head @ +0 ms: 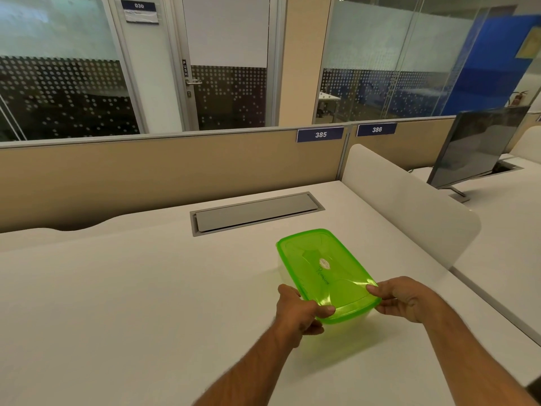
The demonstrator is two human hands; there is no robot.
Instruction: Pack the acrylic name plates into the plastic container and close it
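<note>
A clear plastic container with a translucent green lid (319, 268) sits on the white desk (131, 303), right of centre. The lid lies on top of the container. My left hand (301, 313) grips the near left corner, thumb on the lid and fingers under the rim. My right hand (407, 298) holds the near right corner in the same way, thumb pressing on the lid's edge. No acrylic name plates are visible outside the container; what is inside is hidden by the green lid.
A grey cable hatch (254, 212) is set into the desk behind the container. A beige partition (175, 168) with tags 385 and 386 stands at the back. A white divider (409, 206) separates the right-hand desk, which carries a monitor (477, 145).
</note>
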